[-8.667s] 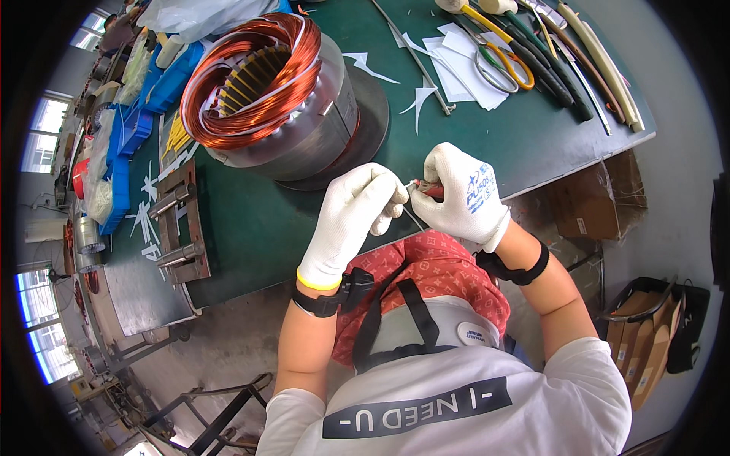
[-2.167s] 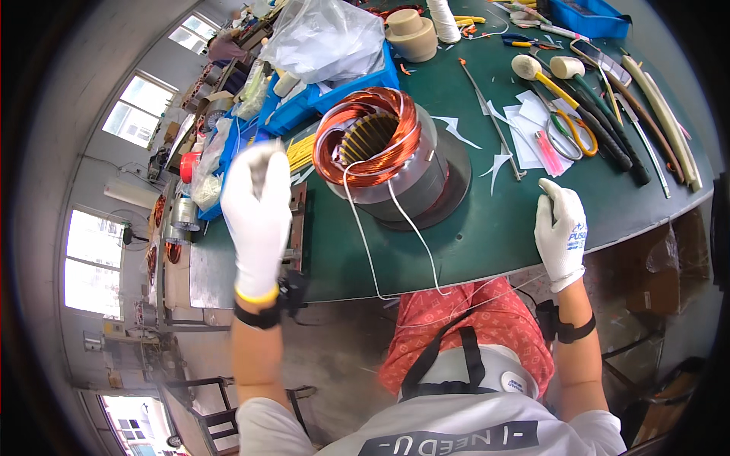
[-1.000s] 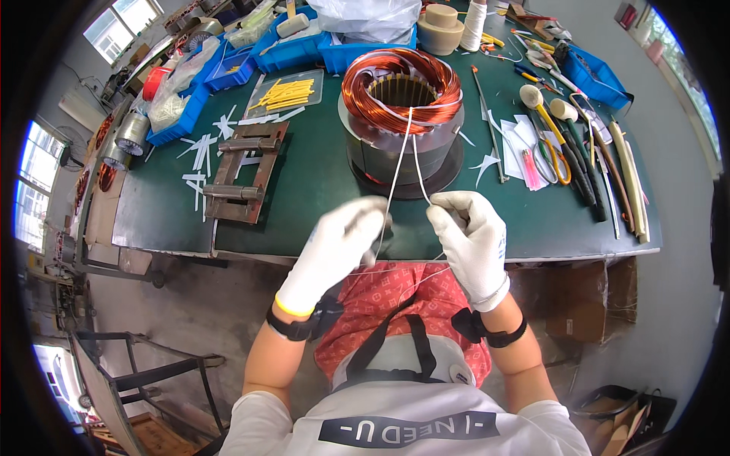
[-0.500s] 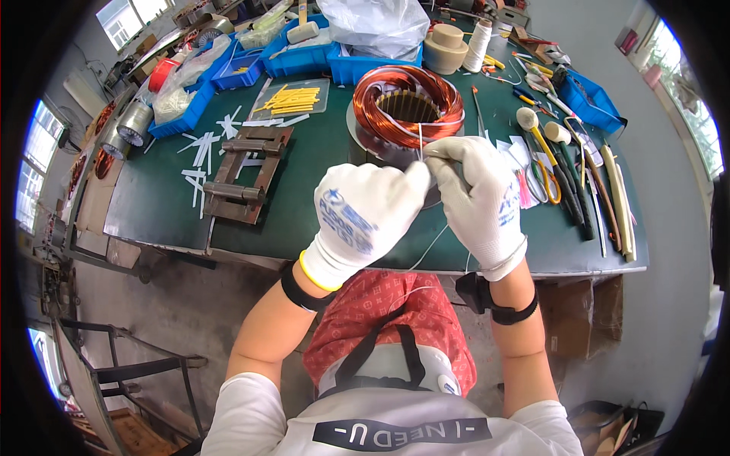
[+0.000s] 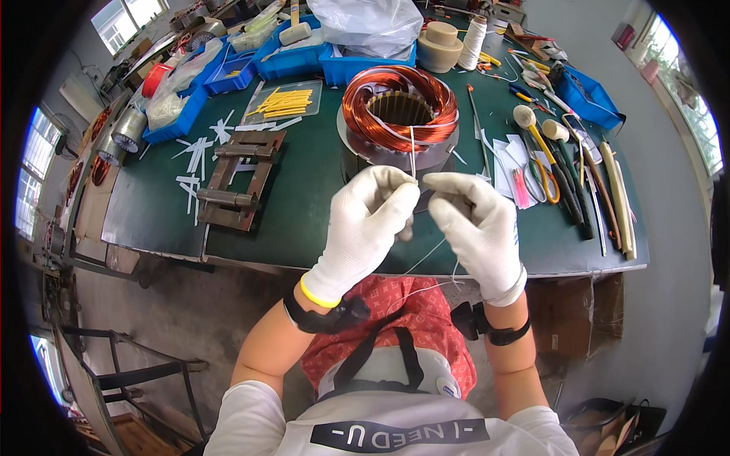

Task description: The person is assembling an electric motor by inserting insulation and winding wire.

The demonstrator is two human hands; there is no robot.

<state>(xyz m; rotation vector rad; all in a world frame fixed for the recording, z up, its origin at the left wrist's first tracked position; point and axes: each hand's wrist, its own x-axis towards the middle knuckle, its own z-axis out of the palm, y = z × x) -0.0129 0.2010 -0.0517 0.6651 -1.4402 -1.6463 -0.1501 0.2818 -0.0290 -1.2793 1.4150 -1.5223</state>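
Observation:
A stator (image 5: 369, 146) with a thick ring of copper wire (image 5: 365, 121) on top stands on the green bench in front of me. White cord (image 5: 413, 148) runs down from the coil's near side to my left hand (image 5: 365, 224), whose thumb and forefinger pinch it. Beside it is my right hand (image 5: 483, 235), with fingers bent, forefinger and thumb apart, and no cord visible between their tips. Loose cord (image 5: 426, 258) trails below the hands over the bench edge to my lap. Both hands wear white gloves.
A metal fixture (image 5: 239, 178), white strips (image 5: 198, 156) and a tray of yellow sticks (image 5: 285, 101) are to the left. Scissors (image 5: 544, 182), mallets (image 5: 525, 118) and rods (image 5: 620, 197) lie right. Blue bins (image 5: 365, 67) and a cord spool (image 5: 473, 44) stand behind.
My hands have drawn apart slightly and lowered; the left has turned, its thumb side now showing. My right fingers have moved off the cord. The whole view has shifted slightly.

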